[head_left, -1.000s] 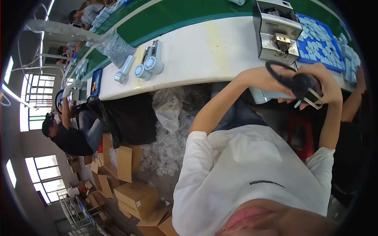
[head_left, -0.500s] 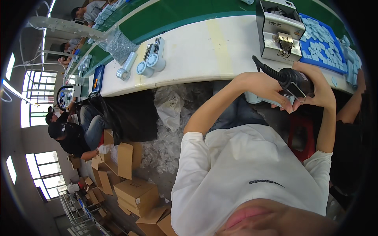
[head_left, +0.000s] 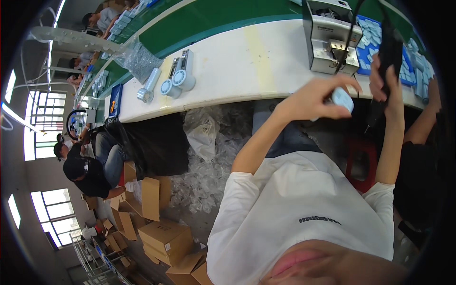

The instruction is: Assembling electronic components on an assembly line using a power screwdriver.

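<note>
My left hand (head_left: pixel 316 100), over the front edge of the white worktop, is closed round a light blue plastic part (head_left: pixel 343 100). One rounded end of it sticks out between thumb and fingers, and the rest is hidden by the hand. To its right, my right hand (head_left: pixel 388 88) grips a black electric screwdriver (head_left: pixel 387 57). The tool stands nearly upright, its thin bit pointing down, apart from the part. Behind both hands sits a silver and black metal machine (head_left: pixel 327 50), possibly a screw feeder. A blue tray (head_left: pixel 409 71) with several small light blue pieces lies beside it.
Several light blue handle-shaped parts (head_left: pixel 183 78) lie on the left of the white worktop (head_left: pixel 223 71), near a clear plastic bag (head_left: pixel 138 59). More light blue parts (head_left: pixel 422 71) and another person's arm (head_left: pixel 422 116) are at right. Cardboard boxes (head_left: pixel 166 240) stand on the floor.
The hands have moved apart. My right hand has raised the screwdriver off the part and turned it upright; my left hand keeps the part, lifted slightly.
</note>
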Available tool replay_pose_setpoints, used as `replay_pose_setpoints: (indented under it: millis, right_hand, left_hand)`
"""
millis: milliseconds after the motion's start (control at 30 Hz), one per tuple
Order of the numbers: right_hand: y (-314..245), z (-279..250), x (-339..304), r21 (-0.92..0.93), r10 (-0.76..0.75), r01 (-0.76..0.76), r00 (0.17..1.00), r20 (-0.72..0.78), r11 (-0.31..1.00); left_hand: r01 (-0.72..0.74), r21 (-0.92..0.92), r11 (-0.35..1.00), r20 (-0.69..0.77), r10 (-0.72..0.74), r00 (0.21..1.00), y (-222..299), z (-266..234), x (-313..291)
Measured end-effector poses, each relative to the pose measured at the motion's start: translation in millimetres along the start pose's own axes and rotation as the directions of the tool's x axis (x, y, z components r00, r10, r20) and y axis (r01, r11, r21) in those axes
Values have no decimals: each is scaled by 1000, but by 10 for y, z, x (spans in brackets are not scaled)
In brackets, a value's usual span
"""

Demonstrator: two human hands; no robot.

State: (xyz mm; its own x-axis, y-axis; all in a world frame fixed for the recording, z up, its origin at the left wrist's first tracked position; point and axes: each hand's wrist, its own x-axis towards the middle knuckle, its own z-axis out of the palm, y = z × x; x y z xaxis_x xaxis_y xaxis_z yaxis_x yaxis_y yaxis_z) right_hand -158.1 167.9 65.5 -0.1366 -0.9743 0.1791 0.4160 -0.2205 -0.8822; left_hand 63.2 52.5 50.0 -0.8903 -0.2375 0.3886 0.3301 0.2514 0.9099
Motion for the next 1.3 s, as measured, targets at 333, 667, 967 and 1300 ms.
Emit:
replay_pose_setpoints:
  millis: [333, 667, 967, 1300]
  right_hand:
    - [-628, 532, 505, 440, -183, 482, 804, -565, 758]
    - [-186, 600, 900, -225, -678, 641, 710, -188, 734]
    - [64, 514, 1082, -324, -703, 670, 711, 22, 668]
    - [11, 612, 962, -286, -597, 555, 798, -82, 782]
  left_hand:
    - [-405, 63, 912, -615, 355, 704, -717, -202, 344]
    - [-313, 110, 943, -542, 321, 776, -685, -87, 415]
    - [-294, 60, 954, -548, 278, 789, -707, -119, 410]
    - [-298, 26, 954, -531, 266, 805, -720, -127, 433]
